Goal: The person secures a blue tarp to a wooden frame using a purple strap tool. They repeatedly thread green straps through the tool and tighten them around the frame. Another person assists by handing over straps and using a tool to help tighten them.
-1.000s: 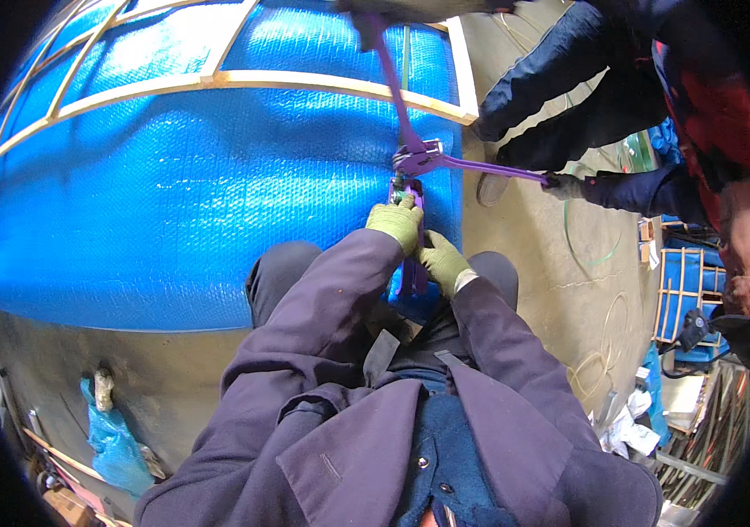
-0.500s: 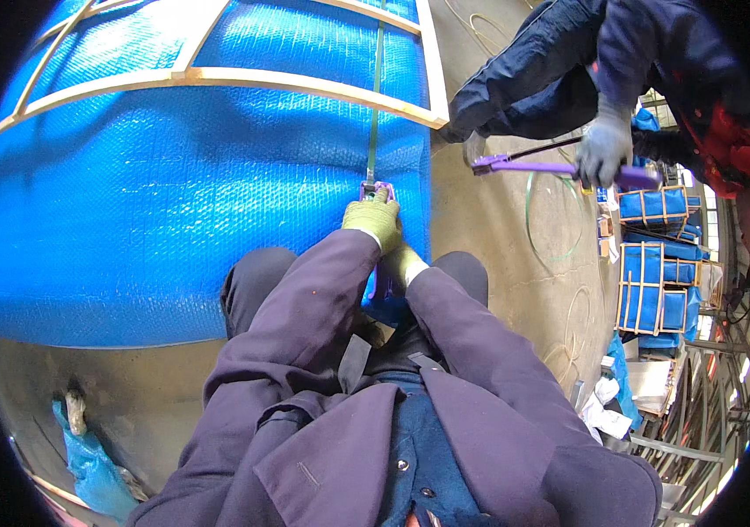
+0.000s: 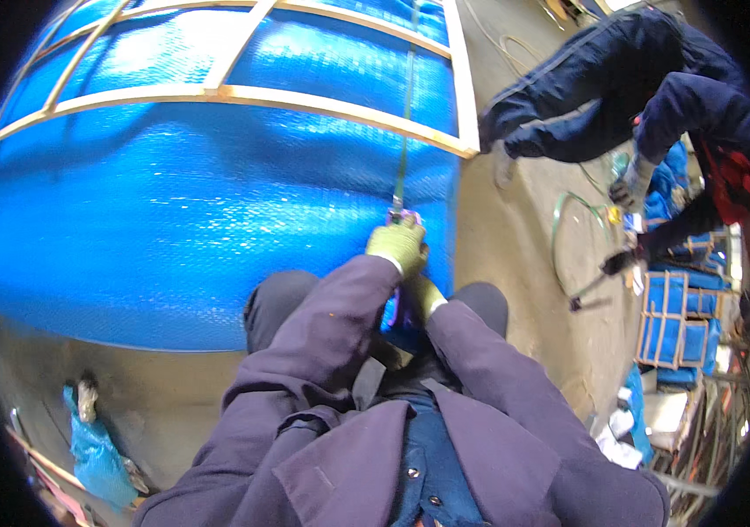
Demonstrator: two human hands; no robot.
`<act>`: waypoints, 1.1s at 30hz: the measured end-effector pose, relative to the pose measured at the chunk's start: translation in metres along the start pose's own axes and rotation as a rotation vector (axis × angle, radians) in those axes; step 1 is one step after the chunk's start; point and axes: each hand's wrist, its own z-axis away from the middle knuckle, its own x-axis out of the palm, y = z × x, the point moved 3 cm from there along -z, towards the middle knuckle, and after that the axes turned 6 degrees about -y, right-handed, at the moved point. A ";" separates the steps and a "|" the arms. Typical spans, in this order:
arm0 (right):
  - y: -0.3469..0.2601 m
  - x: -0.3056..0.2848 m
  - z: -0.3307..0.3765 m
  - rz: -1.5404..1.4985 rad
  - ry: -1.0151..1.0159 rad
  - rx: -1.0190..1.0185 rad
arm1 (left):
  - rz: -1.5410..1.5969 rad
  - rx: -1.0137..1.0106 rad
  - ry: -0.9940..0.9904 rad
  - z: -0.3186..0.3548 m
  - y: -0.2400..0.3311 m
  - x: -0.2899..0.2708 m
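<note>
A green strap runs down a large bundle wrapped in blue bubble wrap and ends at a purple strapping tool. My left hand, in a yellow-green glove, is closed around the upper part of this tool. Just below it, my right hand wears the same kind of glove and is closed at the tool's purple lower handle; its fingers are largely covered by the left hand and wrist. My knees are bent on either side of the tool, close against the bundle's near edge.
A light wooden frame lies over the bundle. At right, a co-worker bends over, a dark-tipped tool low by one hand. Loose green strap loops on the floor. Wood-framed blue packages stand beyond; blue plastic lies lower left.
My view has shifted, so the bundle and my hands appear farther right and lower. My grip looks the same. The co-worker has bent lower, and the long purple tool is no longer held out level.
</note>
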 end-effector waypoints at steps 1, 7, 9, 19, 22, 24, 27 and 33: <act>-0.002 0.001 -0.004 -0.023 0.064 0.162 | 0.004 0.017 -0.014 -0.003 -0.001 0.000; 0.013 0.040 -0.008 -0.016 0.098 0.152 | 0.031 0.039 0.134 0.002 -0.008 0.003; 0.024 0.058 -0.022 -0.032 -0.002 0.222 | 0.044 0.105 0.205 0.003 -0.010 0.005; -0.017 0.008 0.024 -1.276 0.551 0.448 | 0.088 0.172 0.266 0.013 -0.007 0.020; -0.021 -0.011 0.032 -1.121 0.563 0.568 | 0.175 0.106 0.233 0.022 -0.009 0.011; -0.019 -0.016 0.035 -1.093 0.515 0.595 | 0.256 0.056 0.215 0.027 -0.014 0.002; -0.017 -0.029 0.046 -1.070 0.497 0.551 | 0.201 -0.309 0.153 0.029 -0.034 -0.003; 0.034 -0.091 0.091 -0.851 0.284 0.454 | 0.230 -0.363 0.223 0.010 -0.064 0.024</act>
